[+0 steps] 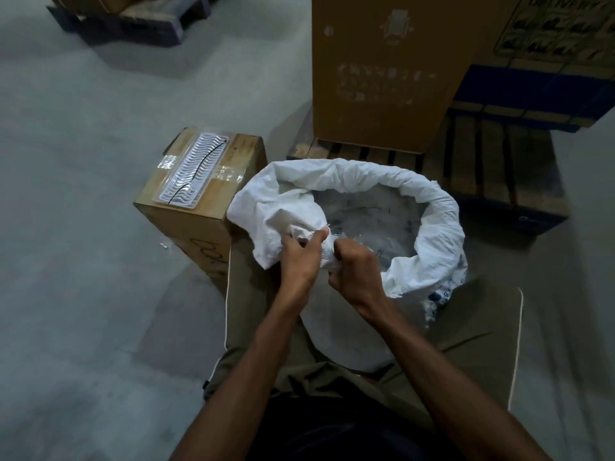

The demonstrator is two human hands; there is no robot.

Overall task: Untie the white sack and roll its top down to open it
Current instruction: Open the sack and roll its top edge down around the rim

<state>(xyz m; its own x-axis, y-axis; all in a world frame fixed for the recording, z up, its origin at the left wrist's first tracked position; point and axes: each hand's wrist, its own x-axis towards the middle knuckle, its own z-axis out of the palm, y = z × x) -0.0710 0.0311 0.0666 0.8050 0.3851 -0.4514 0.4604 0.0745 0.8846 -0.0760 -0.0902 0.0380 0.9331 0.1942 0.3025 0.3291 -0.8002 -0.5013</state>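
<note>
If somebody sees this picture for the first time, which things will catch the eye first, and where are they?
The eye goes first to the white sack in the middle, its mouth open and its far rim rolled down into a thick collar. At its near edge the left hand and the right hand each close their grip on a bunch of the cloth. To the left of the sack stands a taped cardboard box with a white ribbed tray on top.

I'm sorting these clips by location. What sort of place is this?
Probably a warehouse or stockroom. Tall cardboard cartons stand on wooden pallets over a bare concrete floor, and a taped carton sits beside the white sack that both hands are working on.
</note>
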